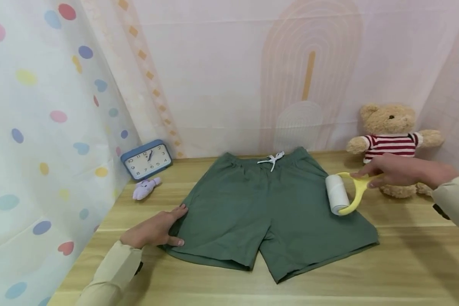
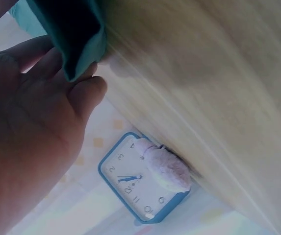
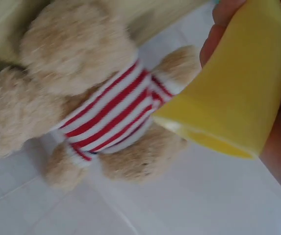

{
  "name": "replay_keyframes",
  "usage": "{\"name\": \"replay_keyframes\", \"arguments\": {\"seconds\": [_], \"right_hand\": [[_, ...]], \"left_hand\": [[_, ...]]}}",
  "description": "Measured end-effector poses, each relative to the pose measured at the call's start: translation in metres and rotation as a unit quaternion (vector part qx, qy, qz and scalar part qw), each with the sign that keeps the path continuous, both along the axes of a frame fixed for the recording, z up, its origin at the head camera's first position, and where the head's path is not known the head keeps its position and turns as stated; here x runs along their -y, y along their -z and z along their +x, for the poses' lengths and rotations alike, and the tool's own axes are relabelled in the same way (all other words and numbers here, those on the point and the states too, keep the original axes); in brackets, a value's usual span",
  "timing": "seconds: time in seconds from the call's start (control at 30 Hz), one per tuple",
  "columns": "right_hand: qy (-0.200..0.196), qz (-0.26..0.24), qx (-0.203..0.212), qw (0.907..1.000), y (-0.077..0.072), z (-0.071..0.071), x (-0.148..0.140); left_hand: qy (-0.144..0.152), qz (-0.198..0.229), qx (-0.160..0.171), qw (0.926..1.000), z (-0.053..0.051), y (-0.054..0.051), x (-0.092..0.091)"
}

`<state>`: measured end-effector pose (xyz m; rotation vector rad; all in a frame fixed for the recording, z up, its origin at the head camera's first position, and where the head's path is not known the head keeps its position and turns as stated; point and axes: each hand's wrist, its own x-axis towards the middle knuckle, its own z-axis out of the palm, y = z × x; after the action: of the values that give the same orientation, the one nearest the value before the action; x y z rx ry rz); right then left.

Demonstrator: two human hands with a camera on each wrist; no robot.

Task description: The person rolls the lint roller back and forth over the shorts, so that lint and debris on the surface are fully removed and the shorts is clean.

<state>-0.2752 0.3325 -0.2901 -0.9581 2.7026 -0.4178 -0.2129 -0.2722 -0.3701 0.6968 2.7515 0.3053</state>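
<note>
Green shorts with a white drawstring lie spread out on the wooden table. My left hand rests at the outer edge of the left leg, thumb and fingers spread and touching the cloth. In the left wrist view, a fold of the shorts partly hides the fingers of that hand. My right hand grips the yellow handle of a lint roller. Its white roll lies over the outer side of the right leg. The right wrist view shows the hollow end of the handle close up.
A teddy bear in a red-and-white striped shirt sits behind my right hand. At the left back stand a blue clock and a small purple plush toy. Patterned curtains border the wooden table behind and at the sides.
</note>
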Motion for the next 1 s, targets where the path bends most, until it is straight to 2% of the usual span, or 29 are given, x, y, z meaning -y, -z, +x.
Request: {"name": "replay_keyframes", "arguments": {"seconds": [0.17, 0.27, 0.37, 0.5, 0.63, 0.77, 1.0], "right_hand": [[-0.010, -0.017, -0.041, 0.9990, -0.010, 0.008, 0.036], [-0.034, -0.035, -0.060, 0.9970, -0.011, 0.010, 0.067], [-0.062, -0.052, -0.083, 0.9933, -0.005, 0.011, 0.101], [-0.105, -0.069, -0.098, 0.9872, 0.013, 0.010, 0.149], [-0.134, -0.082, -0.080, 0.9843, 0.030, 0.013, 0.195], [-0.143, -0.088, -0.058, 0.9841, 0.042, 0.017, 0.234], [-0.146, -0.098, -0.048, 0.9833, 0.055, 0.023, 0.284]], "left_hand": [[0.004, -0.002, -0.023, 0.9997, 0.001, 0.001, 0.003], [0.003, -0.002, -0.040, 0.9992, 0.005, 0.001, 0.006], [-0.003, -0.004, -0.047, 0.9989, 0.007, 0.001, 0.006], [-0.007, -0.013, -0.043, 0.9990, 0.007, 0.002, 0.006], [-0.010, -0.019, -0.038, 0.9991, 0.005, 0.004, 0.005], [-0.011, -0.018, -0.034, 0.9992, 0.005, 0.004, 0.004], [-0.010, -0.015, -0.034, 0.9992, 0.004, 0.005, 0.006]]}}
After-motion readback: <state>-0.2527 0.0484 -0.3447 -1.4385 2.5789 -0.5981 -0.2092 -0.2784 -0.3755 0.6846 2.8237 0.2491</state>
